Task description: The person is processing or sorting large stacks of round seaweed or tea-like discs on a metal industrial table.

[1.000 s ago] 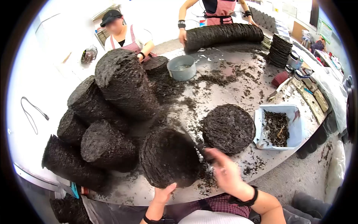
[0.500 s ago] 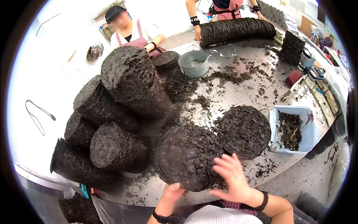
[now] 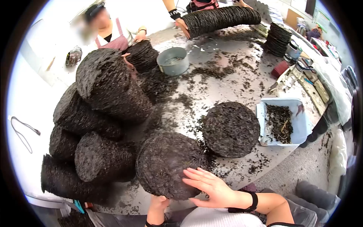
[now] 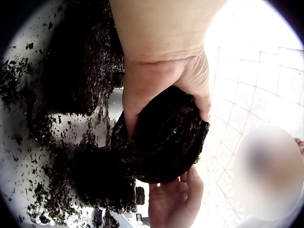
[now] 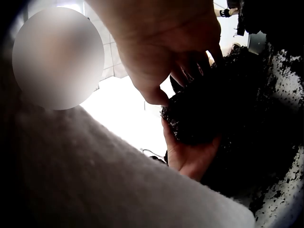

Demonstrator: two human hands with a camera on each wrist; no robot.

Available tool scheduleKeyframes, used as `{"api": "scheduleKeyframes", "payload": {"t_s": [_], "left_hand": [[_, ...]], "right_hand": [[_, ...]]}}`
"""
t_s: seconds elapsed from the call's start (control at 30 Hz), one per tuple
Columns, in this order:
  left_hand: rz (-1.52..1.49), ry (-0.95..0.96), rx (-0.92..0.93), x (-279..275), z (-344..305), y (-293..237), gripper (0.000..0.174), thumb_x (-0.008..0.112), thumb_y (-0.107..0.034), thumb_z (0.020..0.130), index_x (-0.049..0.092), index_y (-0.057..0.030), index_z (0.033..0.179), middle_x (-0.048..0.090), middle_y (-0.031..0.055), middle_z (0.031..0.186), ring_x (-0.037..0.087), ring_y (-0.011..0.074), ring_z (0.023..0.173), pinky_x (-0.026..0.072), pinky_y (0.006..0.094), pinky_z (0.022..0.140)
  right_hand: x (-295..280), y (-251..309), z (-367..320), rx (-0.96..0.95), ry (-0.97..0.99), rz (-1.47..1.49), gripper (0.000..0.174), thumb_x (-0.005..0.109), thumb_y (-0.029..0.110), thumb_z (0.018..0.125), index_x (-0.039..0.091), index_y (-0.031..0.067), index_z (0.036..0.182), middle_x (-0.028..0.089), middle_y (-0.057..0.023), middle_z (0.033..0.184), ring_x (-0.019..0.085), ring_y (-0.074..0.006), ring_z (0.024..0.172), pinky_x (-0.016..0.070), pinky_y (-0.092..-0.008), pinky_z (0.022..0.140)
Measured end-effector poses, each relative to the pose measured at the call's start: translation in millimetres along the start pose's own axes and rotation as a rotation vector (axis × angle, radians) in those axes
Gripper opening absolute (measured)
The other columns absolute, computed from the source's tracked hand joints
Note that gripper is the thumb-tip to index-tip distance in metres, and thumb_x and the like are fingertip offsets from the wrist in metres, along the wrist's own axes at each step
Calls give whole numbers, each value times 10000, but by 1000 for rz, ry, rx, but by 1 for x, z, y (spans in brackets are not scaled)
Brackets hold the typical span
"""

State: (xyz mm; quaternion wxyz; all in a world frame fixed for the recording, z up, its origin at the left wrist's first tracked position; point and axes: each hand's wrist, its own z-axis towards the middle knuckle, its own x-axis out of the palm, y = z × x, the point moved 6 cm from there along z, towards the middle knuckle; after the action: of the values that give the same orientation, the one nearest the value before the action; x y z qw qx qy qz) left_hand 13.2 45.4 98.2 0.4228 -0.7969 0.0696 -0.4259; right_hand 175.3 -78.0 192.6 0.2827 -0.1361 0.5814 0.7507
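Observation:
A thick round stack of dark seaweed sheets (image 3: 162, 159) is tilted up at the table's near edge. My left hand (image 3: 159, 204) grips its near lower edge, thumb in front; the left wrist view shows thumb and fingers spread around the stack (image 4: 166, 142). My right hand (image 3: 213, 189) lies on the stack's right face with long, spread fingers, the thumb toward the near rim. In the right wrist view, the right hand's fingertips (image 5: 179, 77) meet the dark edge opposite the left hand (image 5: 190, 159). A second round stack (image 3: 231, 129) lies flat just to the right.
Several large dark seaweed rolls (image 3: 107, 83) are piled at left. A pale blue bin (image 3: 302, 130) with scraps stands at right, a grey metal ring (image 3: 173, 67) farther back. Two people work across the table, one at a long roll (image 3: 223, 22). Loose bits litter the tabletop (image 3: 181, 121).
The held stack has turned from showing a dark hollow-looking side to its flat face. My right hand has come from beside it onto the face. The person at back left has tilted up a stack.

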Motion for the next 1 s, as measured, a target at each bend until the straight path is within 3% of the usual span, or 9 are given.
{"api": "scheduleKeyframes", "payload": {"t_s": [0.23, 0.37, 0.47, 0.6, 0.67, 0.77, 0.87, 0.93, 1.0], "left_hand": [[10, 51, 9, 18, 4, 6, 807, 825, -151, 630, 471, -33, 1345, 538, 115, 1340, 522, 308, 1234, 415, 452, 1064], [4, 63, -5, 10, 5, 4, 797, 813, -126, 635, 468, -32, 1347, 537, 110, 1341, 511, 308, 1246, 407, 463, 1066], [50, 71, 26, 25, 9, -2, 761, 794, -137, 670, 467, -38, 1350, 554, 103, 1317, 519, 304, 1236, 404, 468, 1064], [10, 75, 29, 6, 8, 2, 704, 763, -185, 712, 474, -44, 1339, 558, 101, 1311, 526, 298, 1221, 410, 462, 1054], [-76, 55, 11, -2, 6, 1, 700, 756, -209, 715, 476, -44, 1335, 557, 104, 1313, 526, 299, 1219, 411, 462, 1053], [-99, 43, 55, -4, 4, -4, 747, 745, -239, 691, 462, -36, 1352, 557, 109, 1318, 533, 308, 1213, 403, 469, 1060], [-116, 50, 32, -4, 4, -3, 777, 740, -243, 674, 450, -33, 1363, 541, 113, 1339, 529, 317, 1218, 397, 469, 1068], [-127, 53, 23, -5, 3, 1, 769, 736, -242, 678, 451, -31, 1361, 539, 114, 1342, 527, 317, 1221, 396, 467, 1070], [-72, 73, 12, -9, 2, 5, 787, 752, -266, 679, 448, -29, 1366, 532, 116, 1352, 521, 311, 1232, 395, 465, 1072]], "right_hand": [[-2, 1, -1, 88, -56, -73, 712, 724, 315, 810, 419, 43, 1393, 363, -180, 1480, 329, -342, 1389, 249, -529, 1133], [-19, 5, 2, 72, -19, 32, 683, 709, 260, 816, 428, 35, 1397, 378, -187, 1480, 345, -342, 1385, 274, -490, 1137], [-29, 7, -2, 134, -66, 31, 642, 653, 122, 769, 451, 17, 1369, 438, -197, 1435, 430, -333, 1334, 375, -420, 1093], [-76, 0, -13, 114, -470, -9, 613, 523, -114, 656, 564, 0, 1256, 593, -203, 1269, 585, -328, 1180, 462, -371, 1013], [-101, -19, -40, 260, -762, -121, 519, 489, -99, 784, 518, -33, 1298, 591, -199, 1264, 610, -283, 1129, 471, -352, 957], [-114, -79, -67, 342, -972, 508, 574, 486, -41, 860, 343, -72, 1416, 477, -149, 1375, 458, -235, 1265, 332, -354, 1078], [-115, -77, -70, 379, -898, -237, 685, 536, -41, 839, 268, -18, 1469, 284, -180, 1510, 273, -286, 1403, 220, -377, 1146], [-100, -40, -54, 206, -774, -204, 695, 621, 14, 779, 358, 28, 1422, 330, -182, 1468, 292, -328, 1387, 225, -441, 1142], [-69, -12, -29, 130, -353, -145, 703, 722, 154, 744, 429, 39, 1372, 431, -177, 1397, 368, -348, 1342, 225, -518, 1127]]}}
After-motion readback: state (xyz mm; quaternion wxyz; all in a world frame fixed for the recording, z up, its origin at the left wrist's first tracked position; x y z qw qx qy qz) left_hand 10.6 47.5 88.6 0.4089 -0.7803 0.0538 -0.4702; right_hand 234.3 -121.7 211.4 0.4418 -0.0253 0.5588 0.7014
